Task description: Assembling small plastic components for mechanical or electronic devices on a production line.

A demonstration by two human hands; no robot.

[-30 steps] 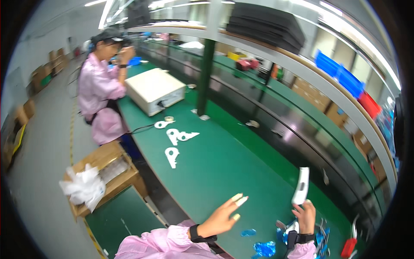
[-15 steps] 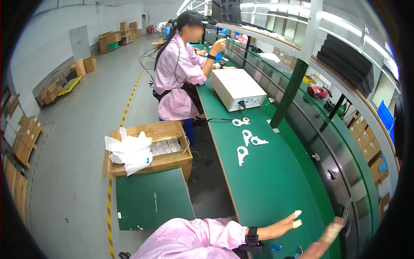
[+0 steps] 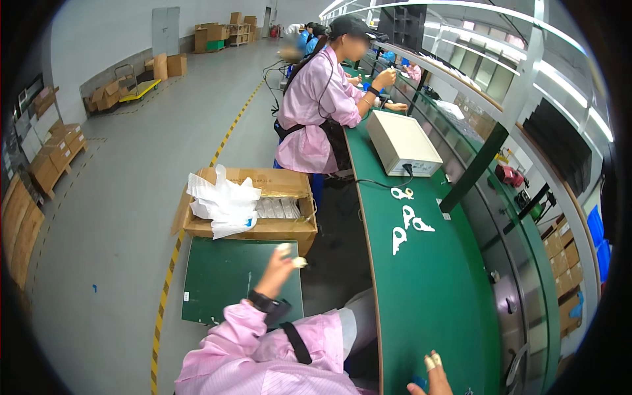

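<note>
My left hand (image 3: 278,271) is raised over the green board (image 3: 227,280) beside the carton. It is somewhat blurred, but its fingers with pale fingertip covers stand apart, and nothing shows between them. At the lower edge my right hand (image 3: 436,380) is partly cut off, above the green worktable (image 3: 438,299). Its visible fingers are stretched out, with pale wraps on them. Close by lies a small blue thing (image 3: 419,382), partly hidden. Farther up the table are several flat white ring-shaped parts with tapered tails (image 3: 399,240), out of reach of both hands.
An open carton (image 3: 283,234) holds white packed pieces and a crumpled white plastic bag (image 3: 225,201). A beige box-shaped device (image 3: 403,141) with a black cable stands on the table. Beyond the carton a co-worker in pink (image 3: 313,112) works. A dark green post (image 3: 475,168) rises at the table's right.
My left hand has swung from over the table to the board at left. My right hand has moved left and lower. The whole view has shifted, with the table now farther right.
</note>
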